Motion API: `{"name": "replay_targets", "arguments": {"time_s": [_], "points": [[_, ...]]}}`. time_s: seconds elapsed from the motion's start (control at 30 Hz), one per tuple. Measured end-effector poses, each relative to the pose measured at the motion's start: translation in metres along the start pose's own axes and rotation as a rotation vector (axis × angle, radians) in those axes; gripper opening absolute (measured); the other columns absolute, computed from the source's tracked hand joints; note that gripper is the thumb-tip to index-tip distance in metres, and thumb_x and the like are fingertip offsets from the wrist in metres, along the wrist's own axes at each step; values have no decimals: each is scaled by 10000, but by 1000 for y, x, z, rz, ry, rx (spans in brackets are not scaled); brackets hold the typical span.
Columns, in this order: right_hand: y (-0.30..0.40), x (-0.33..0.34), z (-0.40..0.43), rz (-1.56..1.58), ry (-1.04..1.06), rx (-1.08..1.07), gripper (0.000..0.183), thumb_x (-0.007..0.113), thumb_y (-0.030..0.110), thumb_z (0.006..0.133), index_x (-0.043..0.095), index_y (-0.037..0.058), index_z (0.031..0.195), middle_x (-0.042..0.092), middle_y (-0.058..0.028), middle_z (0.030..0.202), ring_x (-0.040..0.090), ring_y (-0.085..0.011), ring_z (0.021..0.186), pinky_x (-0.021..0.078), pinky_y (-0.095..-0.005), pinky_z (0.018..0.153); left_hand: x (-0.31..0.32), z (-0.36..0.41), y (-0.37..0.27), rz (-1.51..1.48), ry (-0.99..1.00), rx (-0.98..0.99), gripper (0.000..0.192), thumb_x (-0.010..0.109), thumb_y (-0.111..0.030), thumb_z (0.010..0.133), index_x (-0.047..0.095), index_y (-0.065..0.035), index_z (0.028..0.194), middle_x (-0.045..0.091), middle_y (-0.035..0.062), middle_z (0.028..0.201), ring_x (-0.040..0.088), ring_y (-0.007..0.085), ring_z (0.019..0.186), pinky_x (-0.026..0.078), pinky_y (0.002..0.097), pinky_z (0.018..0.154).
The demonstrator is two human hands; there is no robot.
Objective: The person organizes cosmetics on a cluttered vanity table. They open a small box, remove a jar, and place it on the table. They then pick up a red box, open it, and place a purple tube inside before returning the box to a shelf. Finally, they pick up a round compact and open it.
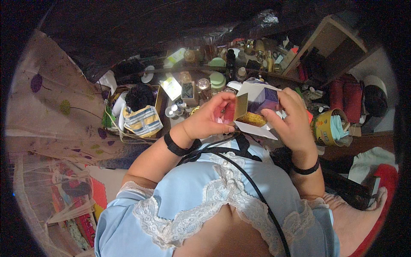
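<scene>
A small purple cardboard box [268, 99] is held up before my chest, its end flaps standing open and showing white insides. My right hand [290, 120] grips it from the right, thumb below and fingers along the far side. My left hand [205, 114] curls around the open left end, with fingertips and thumb at the flaps. A glittery gold surface [253, 119] shows between the lower flap and the purple side. Whether it belongs to the box or to something inside, I cannot tell. Each wrist wears a black band.
Behind the hands, a crowded table holds a green-lidded jar [217, 80], a small open box [189, 92] and several bottles. A tray with a striped cloth [143, 120] lies left. On the right are a yellow tub [328, 128] and a tilted wooden box [327, 48]. A black cable [247, 175] crosses my front.
</scene>
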State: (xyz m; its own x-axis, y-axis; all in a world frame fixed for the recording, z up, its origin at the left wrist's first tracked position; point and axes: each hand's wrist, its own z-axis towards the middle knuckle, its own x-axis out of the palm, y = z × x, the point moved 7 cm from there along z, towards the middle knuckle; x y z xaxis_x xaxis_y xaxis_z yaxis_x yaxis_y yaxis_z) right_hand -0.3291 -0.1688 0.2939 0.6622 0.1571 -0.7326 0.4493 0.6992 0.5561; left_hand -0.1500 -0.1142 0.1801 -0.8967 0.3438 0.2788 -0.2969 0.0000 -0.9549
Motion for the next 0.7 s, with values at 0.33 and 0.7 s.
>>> {"name": "replay_targets", "arguments": {"time_s": [0.33, 0.7], "points": [[-6, -6, 1, 20, -18, -15, 422, 743, 246, 743, 597, 12, 1062, 539, -147, 930, 546, -339, 885, 451, -397, 781, -2, 0, -3, -35, -85, 39, 764, 761, 69, 742, 358, -111, 1365, 486, -13, 1049, 482, 85, 978, 458, 240, 841], [-52, -2, -8, 613, -119, 156, 867, 821, 483, 684, 487, 74, 1371, 571, -64, 1262, 529, -127, 920, 451, -270, 826, -11, 1, 0, -48, -130, 81, 790, 759, 78, 733, 343, -108, 1378, 476, -5, 1055, 487, 91, 968, 448, 239, 841]]}}
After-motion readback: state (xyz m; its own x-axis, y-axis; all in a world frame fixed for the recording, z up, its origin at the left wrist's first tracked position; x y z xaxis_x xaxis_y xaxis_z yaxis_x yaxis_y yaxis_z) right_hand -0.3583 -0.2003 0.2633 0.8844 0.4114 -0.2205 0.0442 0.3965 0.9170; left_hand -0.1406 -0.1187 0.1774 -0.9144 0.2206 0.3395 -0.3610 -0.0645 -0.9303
